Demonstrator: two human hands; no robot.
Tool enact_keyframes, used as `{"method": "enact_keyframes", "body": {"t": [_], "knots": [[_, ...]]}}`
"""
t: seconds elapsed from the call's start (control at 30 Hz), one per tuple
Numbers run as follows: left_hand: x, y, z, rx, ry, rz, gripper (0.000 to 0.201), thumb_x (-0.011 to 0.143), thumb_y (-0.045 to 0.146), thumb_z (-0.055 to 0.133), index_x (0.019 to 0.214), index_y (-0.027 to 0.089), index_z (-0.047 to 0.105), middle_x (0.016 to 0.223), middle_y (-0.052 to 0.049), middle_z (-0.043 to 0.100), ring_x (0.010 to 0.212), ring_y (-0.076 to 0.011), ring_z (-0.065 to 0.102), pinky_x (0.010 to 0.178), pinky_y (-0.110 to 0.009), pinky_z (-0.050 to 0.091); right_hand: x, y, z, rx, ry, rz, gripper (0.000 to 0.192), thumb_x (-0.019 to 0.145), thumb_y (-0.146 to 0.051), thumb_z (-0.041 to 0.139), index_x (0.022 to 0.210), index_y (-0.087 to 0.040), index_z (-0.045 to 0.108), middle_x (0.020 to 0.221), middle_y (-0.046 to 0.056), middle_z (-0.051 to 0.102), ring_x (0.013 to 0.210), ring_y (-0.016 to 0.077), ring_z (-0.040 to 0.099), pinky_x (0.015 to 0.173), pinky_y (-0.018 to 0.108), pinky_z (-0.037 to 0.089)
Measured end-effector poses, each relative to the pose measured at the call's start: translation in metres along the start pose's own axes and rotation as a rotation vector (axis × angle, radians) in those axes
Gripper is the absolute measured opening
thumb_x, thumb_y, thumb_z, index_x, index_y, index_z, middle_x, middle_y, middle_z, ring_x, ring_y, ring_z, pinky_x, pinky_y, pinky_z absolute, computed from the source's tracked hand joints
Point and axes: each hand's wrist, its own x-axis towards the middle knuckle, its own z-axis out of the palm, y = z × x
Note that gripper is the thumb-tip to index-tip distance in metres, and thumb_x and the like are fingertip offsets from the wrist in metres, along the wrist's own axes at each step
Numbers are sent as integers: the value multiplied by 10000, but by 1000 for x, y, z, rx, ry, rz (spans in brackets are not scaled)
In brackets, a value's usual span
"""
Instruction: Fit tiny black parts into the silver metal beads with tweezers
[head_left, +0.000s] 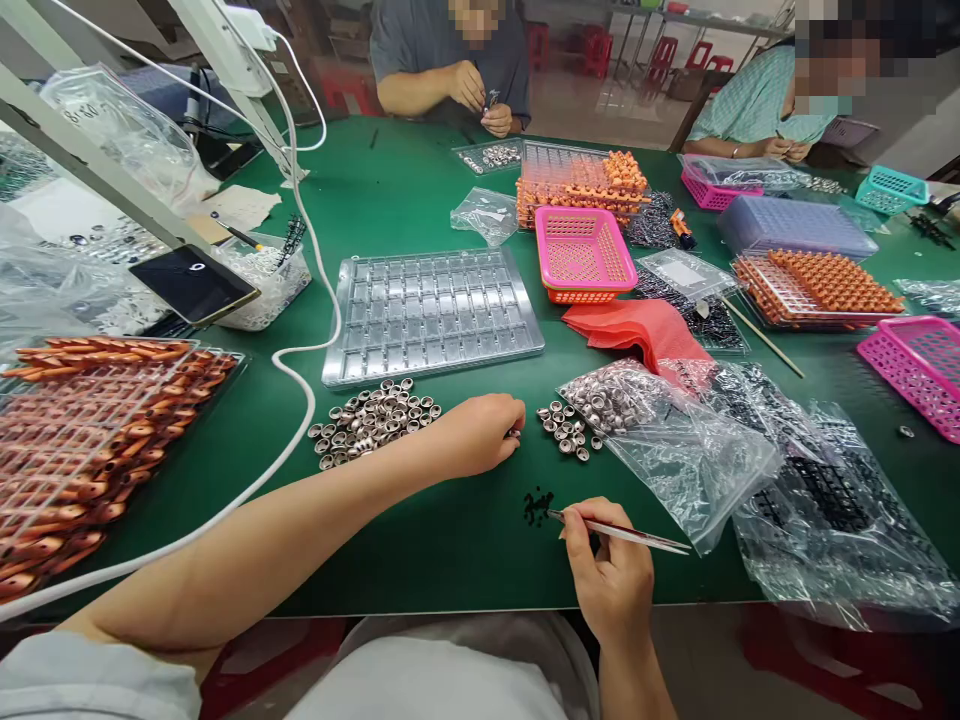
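Note:
My right hand (611,570) is closed around a pair of silver tweezers (637,535), its tips at the edge of a small heap of tiny black parts (537,506) on the green tabletop. Farther from me, my left hand (487,435) is closed, and a small metal cup (513,434) shows at its fingertips. A pile of such silvery cups (375,420) lies to the left, partly behind my left forearm. A smaller group of cups (568,430) sits to the right, beside an open clear bag (622,395) holding more of them.
A clear compartment tray (435,310) lies beyond the cups. Orange parts in trays (90,450) stand at left, with a white cable (300,390) crossing nearby. A pink basket (585,250) and a red cloth (652,330) lie beyond. Two people sit across the table.

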Motion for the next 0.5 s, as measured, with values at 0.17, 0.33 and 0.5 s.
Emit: {"method": "enact_keyframes", "body": {"t": [0.17,0.33,0.5], "knots": [[-35,1,21,-30,37,75,81,903,102,611,931,177,625,932,-32,703,846,-187,644,726,-277,480,-1,-1,-1,4,-7,40,62,937,-184,606,942,-232,645,778,-16,648,653,110,631,588,223,514],[-58,1,40,-75,132,256,230,975,46,467,939,163,662,1007,-50,736,915,-189,633,789,-294,500,-1,-2,-1,8,3,77,64,934,-184,615,944,-236,651,789,-17,650,666,113,638,594,230,525],[-62,-3,43,-190,258,408,216,971,56,512,896,148,692,982,-55,756,897,-192,646,764,-286,524,-2,-4,-1,23,23,119,67,931,-176,623,939,-235,654,803,-16,647,673,112,646,598,233,542]]}}
